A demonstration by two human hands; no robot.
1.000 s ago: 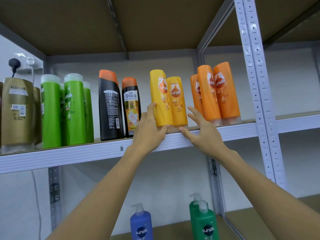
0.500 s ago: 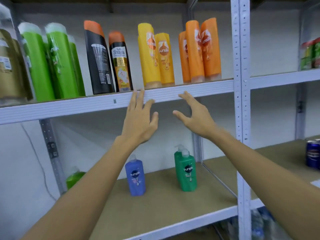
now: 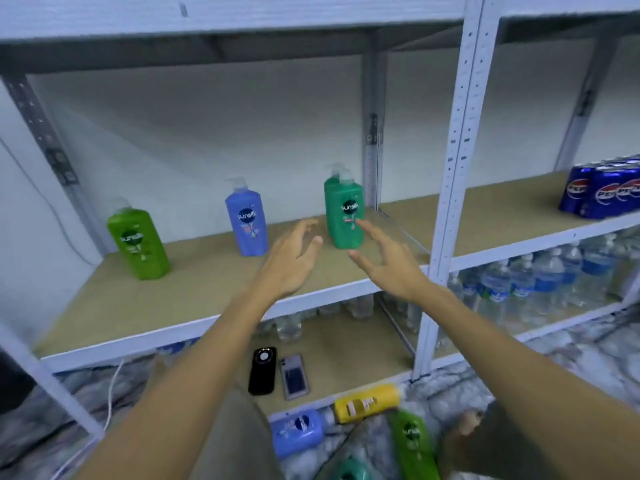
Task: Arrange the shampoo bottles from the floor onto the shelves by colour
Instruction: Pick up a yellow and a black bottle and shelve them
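Note:
On the middle shelf (image 3: 194,296) stand a light green pump bottle (image 3: 138,242), a blue pump bottle (image 3: 247,223) and two dark green pump bottles (image 3: 344,213), one behind the other. On the marbled floor lie a blue bottle (image 3: 298,433), a yellow bottle (image 3: 367,403), a light green bottle (image 3: 414,445) and a dark green one (image 3: 349,471) at the bottom edge. My left hand (image 3: 294,261) and my right hand (image 3: 388,265) hover in front of the middle shelf, fingers spread, holding nothing.
Two phones (image 3: 277,375) lie on the bottom shelf. Water bottles (image 3: 519,289) fill the lower right bay and blue Pepsi cans (image 3: 602,190) stand above them. A white upright post (image 3: 446,202) divides the bays. A white cable (image 3: 110,400) hangs at the left.
The view has dropped from the top shelf to the middle shelf and floor. Both hands have left the yellow bottles and come down, still empty.

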